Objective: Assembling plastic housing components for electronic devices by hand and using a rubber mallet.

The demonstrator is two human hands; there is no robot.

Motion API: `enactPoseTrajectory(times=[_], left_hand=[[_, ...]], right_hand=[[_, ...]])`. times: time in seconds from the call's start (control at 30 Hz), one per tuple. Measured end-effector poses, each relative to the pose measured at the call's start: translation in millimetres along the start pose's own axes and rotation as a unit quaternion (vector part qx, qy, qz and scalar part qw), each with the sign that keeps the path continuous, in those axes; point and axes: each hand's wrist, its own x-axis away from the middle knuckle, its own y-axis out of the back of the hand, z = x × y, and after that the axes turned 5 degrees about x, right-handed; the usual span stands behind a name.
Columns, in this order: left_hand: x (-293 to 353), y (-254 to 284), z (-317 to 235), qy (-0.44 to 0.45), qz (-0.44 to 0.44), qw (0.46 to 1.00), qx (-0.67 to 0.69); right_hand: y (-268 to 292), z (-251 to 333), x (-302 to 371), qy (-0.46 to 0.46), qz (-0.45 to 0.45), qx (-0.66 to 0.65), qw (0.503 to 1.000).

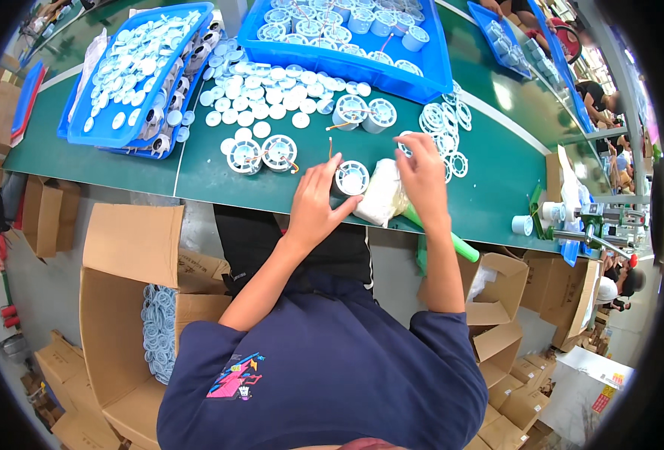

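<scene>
On the green table's near edge stands a round light-blue plastic housing (353,178) with a slotted ring top. My left hand (315,196) curves around its left side, fingers by an upright orange wire (330,148) and thumb at its near edge. To its right my right hand (424,174) is raised with bent fingers, pinching what looks like a light-blue slotted ring (404,144). Below that hand lies a white cloth-like bundle (381,196). Two pairs of similar wired housings stand nearby, one pair (261,154) to the left and another (363,113) beyond.
Loose light-blue discs (272,94) spread at the back left, beside a blue tray (111,135) heaped with more. A blue bin (422,86) of housings stands behind. Slotted rings (443,127) lie to the right, a clamp (609,219) further right. Cardboard boxes (126,330) stand below.
</scene>
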Motion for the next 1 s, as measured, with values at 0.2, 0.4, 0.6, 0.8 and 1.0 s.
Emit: enactPoseTrajectory(times=[0.2,0.4,0.6,0.8,1.0], left_hand=[[-2.8,-0.9,1.5,-0.01,0.006,0.999,0.037],[-3.2,2.6,2.3,-0.001,0.015,0.999,0.028],[-2.2,-0.7,4.2,0.022,0.012,0.999,0.027],[-2.7,-8.4,3.4,0.013,-0.042,0.999,0.0],[-0.5,-7.4,8.8,0.046,-0.03,0.998,0.024]], right_hand=[[-6.6,-67.4,2.0,0.04,-0.011,0.216,0.975],[27.1,-47.5,-16.6,-0.053,0.063,0.044,0.996],[15.2,-57.9,-27.1,-0.056,0.081,0.077,0.992],[2.1,-56.9,-16.6,-0.021,0.072,0.132,0.988],[18.7,-12.4,-15.5,0.071,0.002,0.017,0.997]])
